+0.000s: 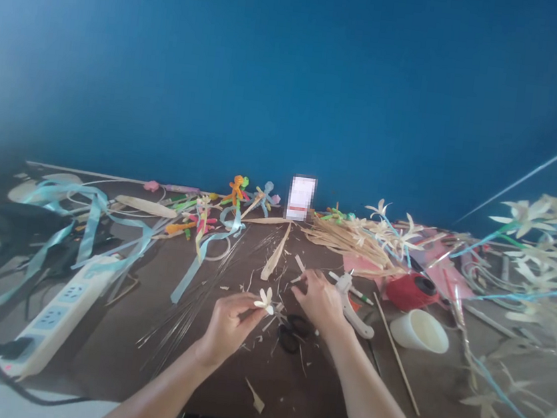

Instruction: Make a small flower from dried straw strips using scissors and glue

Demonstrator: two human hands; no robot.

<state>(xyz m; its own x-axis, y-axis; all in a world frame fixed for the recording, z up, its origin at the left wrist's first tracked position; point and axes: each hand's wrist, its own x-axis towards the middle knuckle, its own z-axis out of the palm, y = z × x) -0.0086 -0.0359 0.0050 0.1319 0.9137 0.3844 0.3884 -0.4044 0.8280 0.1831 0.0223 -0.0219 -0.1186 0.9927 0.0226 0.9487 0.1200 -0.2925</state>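
My left hand (231, 324) is closed in a pinch on a small cream flower (266, 301), its pale petals spread above the fingertips. To the right, my right hand (321, 300) is low over the table, thumb and forefinger apart. A small pale strip (296, 279) lies at those fingertips; whether they touch it I cannot tell. Black-handled scissors (288, 339) lie between my hands, among cut scraps. Just beyond my right wrist is a white glue gun (354, 308). A dried husk piece (276, 256) lies ahead of my hands.
A white cup (419, 331), a red spool (410, 291) and a thin stick (397, 357) are at right, near pale flowers (529, 217). Dried husks (355, 241) lie behind. At left are thin wires (197, 304), blue ribbon (191, 273) and a power strip (58, 315). A blurred screen (301, 195) stands against the wall.
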